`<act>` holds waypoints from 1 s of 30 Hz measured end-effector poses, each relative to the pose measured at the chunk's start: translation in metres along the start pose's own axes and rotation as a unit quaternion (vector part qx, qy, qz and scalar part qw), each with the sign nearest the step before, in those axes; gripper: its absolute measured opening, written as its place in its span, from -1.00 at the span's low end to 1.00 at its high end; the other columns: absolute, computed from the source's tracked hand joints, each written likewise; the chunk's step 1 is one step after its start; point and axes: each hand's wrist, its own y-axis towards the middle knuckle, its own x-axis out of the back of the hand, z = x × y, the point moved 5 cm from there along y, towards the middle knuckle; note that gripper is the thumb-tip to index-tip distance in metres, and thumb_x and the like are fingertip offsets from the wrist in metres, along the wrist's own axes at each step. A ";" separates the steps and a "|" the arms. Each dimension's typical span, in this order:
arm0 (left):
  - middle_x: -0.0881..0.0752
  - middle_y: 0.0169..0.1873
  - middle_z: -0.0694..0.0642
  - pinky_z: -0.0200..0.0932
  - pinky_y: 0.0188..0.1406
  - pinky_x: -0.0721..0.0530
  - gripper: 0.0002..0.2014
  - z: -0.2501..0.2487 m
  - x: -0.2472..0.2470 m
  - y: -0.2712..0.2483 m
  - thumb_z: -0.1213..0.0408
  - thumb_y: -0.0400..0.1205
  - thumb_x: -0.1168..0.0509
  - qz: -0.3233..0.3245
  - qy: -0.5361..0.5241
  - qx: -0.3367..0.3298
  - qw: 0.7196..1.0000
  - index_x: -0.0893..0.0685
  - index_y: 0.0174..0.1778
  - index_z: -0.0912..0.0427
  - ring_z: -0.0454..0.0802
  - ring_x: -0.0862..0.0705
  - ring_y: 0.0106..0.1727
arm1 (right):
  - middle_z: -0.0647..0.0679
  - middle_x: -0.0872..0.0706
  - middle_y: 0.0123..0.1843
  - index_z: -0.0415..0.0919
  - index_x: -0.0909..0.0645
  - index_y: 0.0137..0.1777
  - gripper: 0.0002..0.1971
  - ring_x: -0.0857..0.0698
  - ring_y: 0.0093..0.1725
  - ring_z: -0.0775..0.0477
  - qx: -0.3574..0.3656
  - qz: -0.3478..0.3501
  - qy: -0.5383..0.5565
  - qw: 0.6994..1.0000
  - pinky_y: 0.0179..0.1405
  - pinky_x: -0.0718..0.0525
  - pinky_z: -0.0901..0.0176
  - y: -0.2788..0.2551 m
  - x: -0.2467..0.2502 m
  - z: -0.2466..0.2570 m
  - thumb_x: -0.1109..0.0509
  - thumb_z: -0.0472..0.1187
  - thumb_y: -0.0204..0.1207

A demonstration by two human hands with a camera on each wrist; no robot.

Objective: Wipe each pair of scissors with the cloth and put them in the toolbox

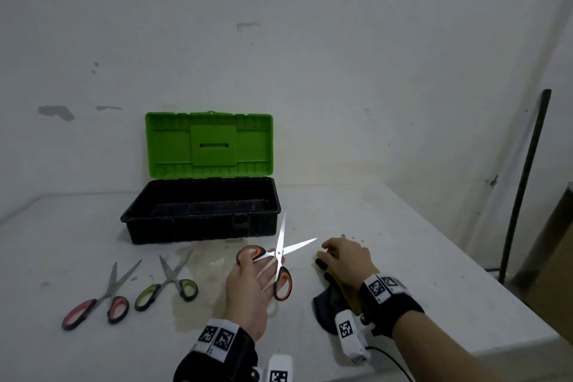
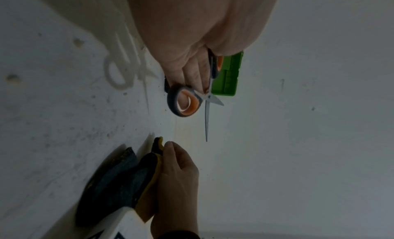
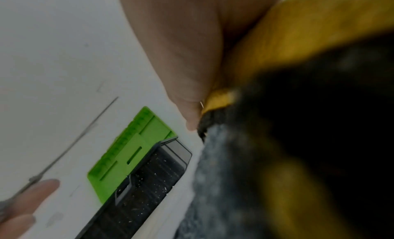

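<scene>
My left hand [image 1: 248, 285] holds the orange-handled scissors [image 1: 280, 253] above the table, blades spread wide and pointing away from me. In the left wrist view a finger passes through one orange loop [image 2: 173, 99]. To the right, my right hand [image 1: 347, 257] grips the yellow and dark grey cloth [image 1: 324, 307], which lies on the table; the thumb pinches its yellow edge [image 3: 219, 97]. The toolbox [image 1: 198, 220], black with an upright green lid [image 1: 209, 146], stands open behind the hands. Red-handled scissors [image 1: 96, 307] and green-handled scissors [image 1: 167, 285] lie at the left.
The toolbox interior looks bare apart from dust. A white wall rises close behind the table. The table's right edge [image 1: 483, 276] runs diagonally, with a dark pole [image 1: 524, 183] and a brown box [image 1: 555, 257] beyond it.
</scene>
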 end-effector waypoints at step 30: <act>-0.88 -0.09 0.17 -0.10 0.02 -0.77 -0.86 -0.032 0.061 0.003 0.34 0.72 -0.33 0.055 0.275 -0.002 0.960 -0.82 0.02 0.20 0.10 -0.85 -0.04 | -0.16 -0.84 -0.27 -0.17 -0.79 -0.12 -0.83 -0.74 -0.31 0.00 -0.011 0.117 0.353 0.928 -0.28 -0.59 0.14 -0.061 -0.033 0.087 -0.48 -0.07 0.56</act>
